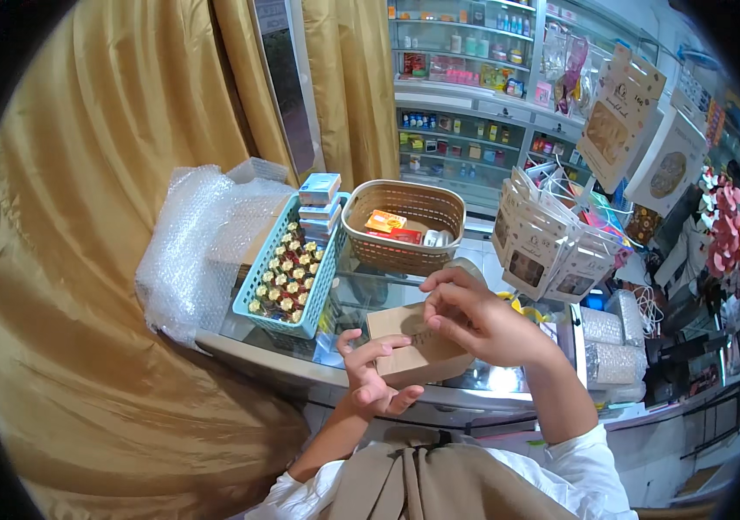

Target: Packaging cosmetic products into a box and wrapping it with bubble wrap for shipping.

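A small brown cardboard box (425, 364) sits near the front edge of the glass counter, its upper face partly covered by both hands. My left hand (373, 377) is at the box's left side. One fingertip lies on the upper face, while the other fingers spread apart in front of the box. Above the box's right part, my right hand (474, 318) has its fingers bent and thumb near the fingertips. Whether anything thin is between them cannot be seen. Just behind that hand, a roll of tape (469, 265) is partly hidden.
A teal plastic basket (308, 328) holds several gold-capped items and stacked small boxes. Beside it, a tan basket (402, 257) contains small packages. Bubble wrap (181, 260) lies left, against gold curtains (116, 130). A rack of carded packets (532, 240) stands right, near bubble-wrapped parcels (610, 361).
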`<move>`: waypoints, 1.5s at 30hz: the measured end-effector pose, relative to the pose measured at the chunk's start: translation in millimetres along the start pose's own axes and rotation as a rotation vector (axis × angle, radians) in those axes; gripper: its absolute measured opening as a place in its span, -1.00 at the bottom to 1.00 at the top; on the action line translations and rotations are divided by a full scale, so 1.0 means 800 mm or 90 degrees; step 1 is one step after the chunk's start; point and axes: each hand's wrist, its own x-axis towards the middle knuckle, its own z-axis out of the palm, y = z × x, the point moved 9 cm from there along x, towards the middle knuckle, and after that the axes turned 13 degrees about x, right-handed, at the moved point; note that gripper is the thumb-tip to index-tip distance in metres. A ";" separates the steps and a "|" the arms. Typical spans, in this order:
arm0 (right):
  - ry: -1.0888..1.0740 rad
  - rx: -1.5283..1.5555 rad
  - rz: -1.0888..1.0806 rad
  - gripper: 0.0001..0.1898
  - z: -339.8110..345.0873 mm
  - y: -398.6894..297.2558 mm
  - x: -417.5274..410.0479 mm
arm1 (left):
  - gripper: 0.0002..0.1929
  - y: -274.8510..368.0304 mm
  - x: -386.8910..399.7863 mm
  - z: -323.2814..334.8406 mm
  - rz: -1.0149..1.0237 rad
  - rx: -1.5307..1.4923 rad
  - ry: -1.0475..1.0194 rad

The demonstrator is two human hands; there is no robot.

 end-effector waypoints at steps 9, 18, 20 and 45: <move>-0.173 -0.110 0.023 -0.93 0.021 0.004 0.020 | 0.01 0.000 -0.001 -0.001 0.001 0.008 0.010; -0.170 -0.158 0.055 -0.89 0.022 0.011 0.027 | 0.01 0.003 0.003 0.000 0.027 0.064 -0.003; -0.166 -0.171 0.046 -0.89 0.022 0.009 0.027 | 0.01 0.002 0.002 0.000 0.023 0.066 -0.003; -0.106 -0.257 0.019 -0.89 0.025 0.006 0.028 | 0.01 0.000 0.002 -0.002 0.009 0.029 0.001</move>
